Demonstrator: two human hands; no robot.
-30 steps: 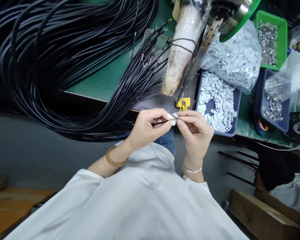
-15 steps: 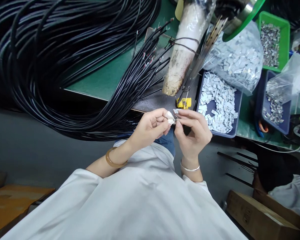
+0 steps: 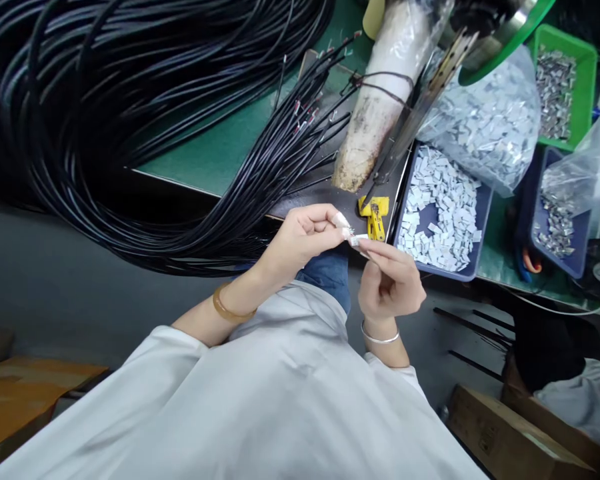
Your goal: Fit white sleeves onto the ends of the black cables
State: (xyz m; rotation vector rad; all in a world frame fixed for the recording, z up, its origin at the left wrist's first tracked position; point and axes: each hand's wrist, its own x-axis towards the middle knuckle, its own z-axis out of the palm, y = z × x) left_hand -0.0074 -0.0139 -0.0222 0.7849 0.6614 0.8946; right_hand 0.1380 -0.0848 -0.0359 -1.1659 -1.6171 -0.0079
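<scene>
My left hand point(image 3: 307, 233) pinches something tiny between thumb and index finger, both wrapped in white at the tips. Fine bits like wire tips show there, and they look like the end of a cable. My right hand point(image 3: 393, 277) holds a small white flat connector piece point(image 3: 359, 240) between its thumb and fingers, right against the left fingertips. Just beyond the hands, a yellow tool point(image 3: 376, 217) lies at the bench edge. Left of it, many black cables point(image 3: 260, 160) with stripped red and white ends run across the bench.
A blue tray point(image 3: 473, 263) of small white pieces stands to the right, beside a clear bag point(image 3: 490, 127) of similar pieces. Further right are a green bin point(image 3: 587, 87) and another blue bin point(image 3: 573, 257) with metal parts. A wrapped white post point(image 3: 380, 100) leans over the bench.
My right hand has shifted slightly down, bringing the white piece from above its fingertips to the left fingertips. The view has moved a little, uncovering more of the yellow tool.
</scene>
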